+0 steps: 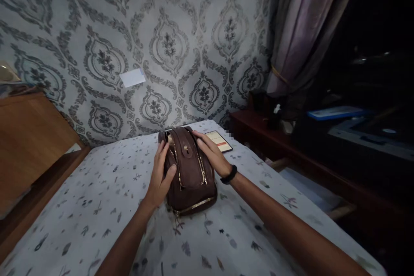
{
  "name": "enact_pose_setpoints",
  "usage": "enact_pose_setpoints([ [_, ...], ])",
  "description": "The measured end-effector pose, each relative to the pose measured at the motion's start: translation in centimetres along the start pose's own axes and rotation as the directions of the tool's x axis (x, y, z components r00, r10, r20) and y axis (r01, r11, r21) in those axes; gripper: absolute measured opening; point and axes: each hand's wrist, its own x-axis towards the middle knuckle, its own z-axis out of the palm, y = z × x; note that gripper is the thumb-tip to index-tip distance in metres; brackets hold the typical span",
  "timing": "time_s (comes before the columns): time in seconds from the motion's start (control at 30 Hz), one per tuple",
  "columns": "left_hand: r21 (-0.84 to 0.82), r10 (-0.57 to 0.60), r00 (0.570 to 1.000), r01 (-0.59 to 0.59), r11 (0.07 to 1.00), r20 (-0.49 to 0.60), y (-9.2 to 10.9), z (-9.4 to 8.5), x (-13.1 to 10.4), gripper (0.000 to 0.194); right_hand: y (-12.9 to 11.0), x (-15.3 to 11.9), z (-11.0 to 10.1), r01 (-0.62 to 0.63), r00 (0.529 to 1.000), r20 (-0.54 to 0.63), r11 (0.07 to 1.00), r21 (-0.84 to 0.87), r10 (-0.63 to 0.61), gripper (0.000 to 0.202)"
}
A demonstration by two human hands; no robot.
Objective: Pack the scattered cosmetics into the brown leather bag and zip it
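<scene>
A brown leather bag [189, 168] with gold zips and a gold clasp on its front strap lies on the patterned bedsheet [123, 207]. My left hand [159, 177] holds its left side, fingers along the edge and thumb on the front. On the upper right side, my right hand [214, 154] rests with its fingers together and pressed to the bag near a zip. A dark band [229, 174] circles my right wrist. Just beyond that hand lies a phone [220, 141] with a lit screen. The bag's underside is hidden.
A wooden panel [32, 146] stands along the left of the bed. At right are a dark red cabinet [246, 127] with an open drawer [310, 189] and a tied curtain [291, 47]. A patterned wall [168, 51] bears a white card [132, 78].
</scene>
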Motion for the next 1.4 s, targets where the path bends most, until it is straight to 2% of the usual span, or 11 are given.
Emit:
enact_pose_setpoints([
  [0.13, -0.042, -0.038, 0.999, 0.037, 0.998, -0.022, -0.1, 0.3, 0.5, 0.061, 0.6, 4.0, 0.0, -0.039, 0.995, 0.089, 0.998, -0.052, 0.043, 0.067],
  [0.23, -0.059, -0.036, 0.999, 0.034, 0.998, -0.035, -0.7, 0.4, 1.0, 0.062, 1.0, 5.4, 0.1, -0.043, 0.989, 0.134, 0.993, -0.111, 0.058, 0.072],
  [0.43, -0.015, -0.010, 1.000, 0.010, 1.000, 0.006, -1.2, 0.4, 2.7, 0.054, 1.1, 5.1, 0.4, -0.054, 0.984, 0.169, 0.997, -0.062, 0.064, 0.068],
  [0.63, 0.032, -0.006, 1.000, 0.005, 0.999, 0.028, -0.8, 0.1, 3.0, 0.050, 0.6, 4.7, 0.5, -0.093, 0.975, 0.195, 0.991, -0.094, 0.110, 0.068],
  [0.73, -0.028, -0.018, 0.998, 0.016, 0.999, -0.064, -1.2, 0.6, 3.2, 0.043, 0.2, 4.9, 0.5, -0.087, 0.970, 0.210, 0.985, -0.152, 0.118, 0.065],
  [0.87, -0.148, -0.070, 0.970, 0.035, 0.988, -0.233, -1.8, 1.3, 3.8, 0.035, -0.2, 5.7, 0.5, -0.089, 0.965, 0.219, 0.969, -0.231, 0.141, 0.054],
  [1.0, -0.130, -0.091, 0.938, 0.050, 0.990, -0.336, -2.8, 1.5, 4.8, 0.039, -0.3, 6.5, 0.6, -0.059, 0.960, 0.251, 0.963, -0.264, 0.127, 0.050],
  [1.07, -0.147, -0.156, 0.938, 0.115, 0.982, -0.311, -3.3, 1.7, 5.4, 0.046, -0.3, 6.8, 0.7, -0.031, 0.956, 0.272, 0.960, -0.280, 0.110, 0.051],
  [1.2, -0.181, -0.282, 0.946, 0.253, 0.950, -0.159, -4.1, 1.7, 6.4, 0.051, -0.4, 6.6, 1.1, -0.008, 0.950, 0.294, 0.947, -0.320, 0.108, 0.050],
  [1.4, -0.130, -0.249, 0.966, 0.240, 0.962, -0.063, -4.2, 0.7, 6.9, 0.052, -1.6, 6.9, 1.8, 0.017, 0.947, 0.295, 0.895, -0.446, 0.129, 0.060],
])
